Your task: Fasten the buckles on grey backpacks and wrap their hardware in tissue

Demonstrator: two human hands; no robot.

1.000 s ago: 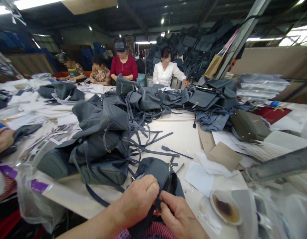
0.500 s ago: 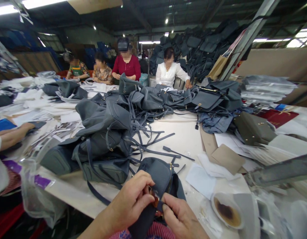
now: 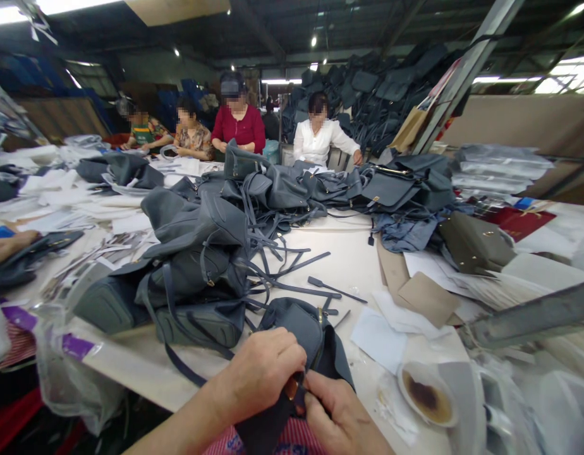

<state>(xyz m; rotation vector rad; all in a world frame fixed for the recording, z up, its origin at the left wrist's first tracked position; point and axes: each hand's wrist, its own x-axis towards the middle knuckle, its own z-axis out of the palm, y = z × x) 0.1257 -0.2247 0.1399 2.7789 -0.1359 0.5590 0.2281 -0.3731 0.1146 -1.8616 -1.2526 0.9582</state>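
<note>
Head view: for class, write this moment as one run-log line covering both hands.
left hand: pinches copper-coloured fitting | right hand: pinches copper-coloured fitting | item: grey-blue leather bag | nearby: loose leather straps

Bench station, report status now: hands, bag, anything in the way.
Left hand and right hand pinching orange tab on grey bag. Nothing in the way. Stained white cup off to the right.

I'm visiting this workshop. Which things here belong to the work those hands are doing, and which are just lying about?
In the work: left hand, right hand, grey leather backpack, orange-brown tab.

Lying about: loose straps, heaped backpacks, white paper, stained white cup.
</note>
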